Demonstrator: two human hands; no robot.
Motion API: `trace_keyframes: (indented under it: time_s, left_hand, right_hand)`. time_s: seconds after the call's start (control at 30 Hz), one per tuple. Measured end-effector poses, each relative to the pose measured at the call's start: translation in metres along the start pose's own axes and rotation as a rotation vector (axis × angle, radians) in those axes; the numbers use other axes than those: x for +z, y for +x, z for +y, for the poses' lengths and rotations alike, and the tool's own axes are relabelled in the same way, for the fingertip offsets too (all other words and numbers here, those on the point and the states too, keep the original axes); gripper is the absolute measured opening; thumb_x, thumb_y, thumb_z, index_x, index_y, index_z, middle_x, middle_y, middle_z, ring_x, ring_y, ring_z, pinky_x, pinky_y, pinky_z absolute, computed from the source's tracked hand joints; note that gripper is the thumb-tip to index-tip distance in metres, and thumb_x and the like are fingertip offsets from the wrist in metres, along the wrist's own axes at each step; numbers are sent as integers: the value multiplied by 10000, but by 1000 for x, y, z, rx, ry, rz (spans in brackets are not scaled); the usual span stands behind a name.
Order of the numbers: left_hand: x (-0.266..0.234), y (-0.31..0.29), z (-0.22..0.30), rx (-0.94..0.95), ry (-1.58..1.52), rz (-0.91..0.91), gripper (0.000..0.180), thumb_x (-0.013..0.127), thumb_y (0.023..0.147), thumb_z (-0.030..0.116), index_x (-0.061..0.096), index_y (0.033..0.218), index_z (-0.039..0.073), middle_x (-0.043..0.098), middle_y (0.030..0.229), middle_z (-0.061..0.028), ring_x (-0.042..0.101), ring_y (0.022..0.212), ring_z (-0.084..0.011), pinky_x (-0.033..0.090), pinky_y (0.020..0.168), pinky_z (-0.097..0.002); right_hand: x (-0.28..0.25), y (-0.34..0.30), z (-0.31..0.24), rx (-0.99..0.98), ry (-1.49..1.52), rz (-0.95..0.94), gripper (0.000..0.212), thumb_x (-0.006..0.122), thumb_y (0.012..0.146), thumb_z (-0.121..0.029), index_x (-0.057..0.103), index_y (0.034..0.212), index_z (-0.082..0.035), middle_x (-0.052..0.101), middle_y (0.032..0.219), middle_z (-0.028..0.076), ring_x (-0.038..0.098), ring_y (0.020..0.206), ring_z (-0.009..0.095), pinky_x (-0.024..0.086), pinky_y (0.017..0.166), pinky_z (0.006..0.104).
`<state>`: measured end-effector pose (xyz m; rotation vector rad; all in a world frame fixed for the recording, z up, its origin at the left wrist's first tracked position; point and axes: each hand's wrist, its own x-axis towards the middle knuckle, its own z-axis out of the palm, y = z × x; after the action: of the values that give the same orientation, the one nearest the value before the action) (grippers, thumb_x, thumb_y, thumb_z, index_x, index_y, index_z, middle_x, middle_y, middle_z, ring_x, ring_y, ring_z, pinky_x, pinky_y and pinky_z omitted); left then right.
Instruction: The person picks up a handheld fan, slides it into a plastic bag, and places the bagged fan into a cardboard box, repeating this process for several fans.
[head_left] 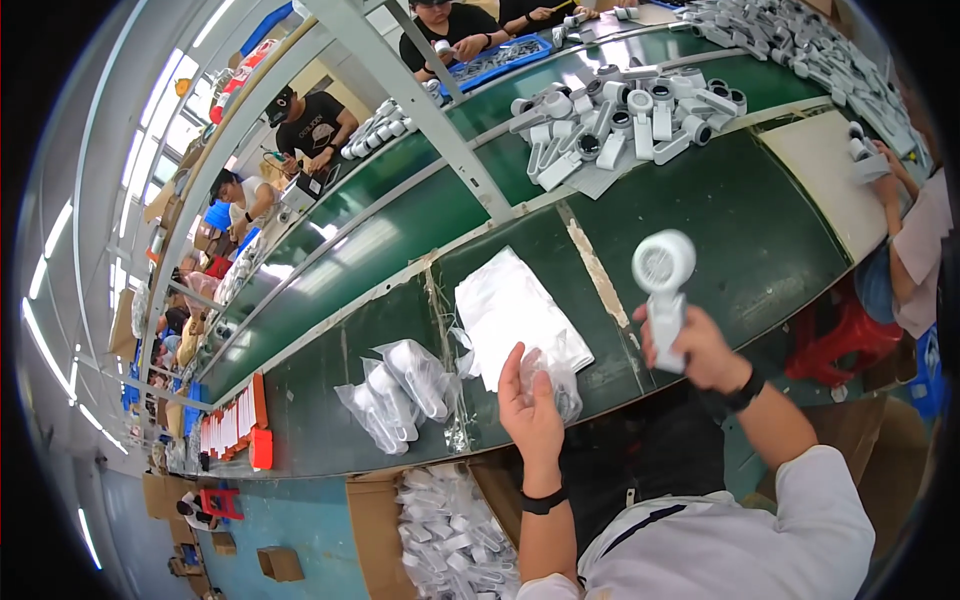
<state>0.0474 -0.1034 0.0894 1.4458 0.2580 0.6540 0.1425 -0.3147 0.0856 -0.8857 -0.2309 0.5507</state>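
My right hand (700, 350) grips a white handheld fan (664, 262) by its handle, with the round grilled head pointing up above the table. The fan is slightly blurred. My left hand (533, 415) is raised at the table's near edge, index finger and thumb extended, with a clear plastic bag (562, 385) held at the thumb; the grip itself is partly hidden. Just beyond it lies a stack of white plastic bags (510, 305) on the green table (735, 235). To the left sit several bagged fans (415, 375).
A pile of unbagged fans (640, 115) stands beyond the table, with more at far right. Below the near edge, a cardboard box (372, 530) holds bagged fans. Orange trays (262, 445) are at left. A metal post (420, 95) rises ahead. A co-worker (915, 220) sits at right.
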Motion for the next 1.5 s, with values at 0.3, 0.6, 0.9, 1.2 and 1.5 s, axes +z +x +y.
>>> trace_keyframes:
  time_s: [0.3,0.6,0.9,1.2,1.5]
  left_hand:
    - [10,-10,-5,39,-5,-47,476,626,879,18,462,1323,-34,477,1363,-129,503,1205,-217,405,999,-313]
    - [-14,-13,-5,16,639,19,254,700,807,14,651,1057,8,571,1112,-73,570,873,-113,455,693,-225]
    - [6,-9,7,-234,-263,217,162,554,943,56,606,1079,-15,616,844,-41,526,621,-76,448,556,-213]
    - [9,-3,10,-180,-11,190,192,581,949,131,610,1061,-22,588,728,-10,508,588,-56,416,525,-211]
    - [-10,-3,5,-221,21,-54,167,590,936,105,656,1024,-21,620,783,-32,522,629,-59,418,590,-202]
  right_hand:
    - [65,4,50,-161,-516,142,488,742,720,-146,567,1142,26,660,943,96,624,837,155,494,751,304]
    - [63,6,37,-158,-638,168,436,682,740,-93,565,1147,14,635,1014,82,586,927,130,468,826,297]
    - [55,3,26,-65,-814,105,424,720,748,-134,576,1120,8,652,942,67,589,870,109,475,776,282]
    - [32,-30,-47,162,-1025,-633,774,769,783,-241,370,1413,-33,696,873,95,661,739,194,497,655,286]
    - [31,-4,-28,243,-1105,-742,906,651,877,-316,58,1529,-109,689,879,121,657,669,224,516,650,322]
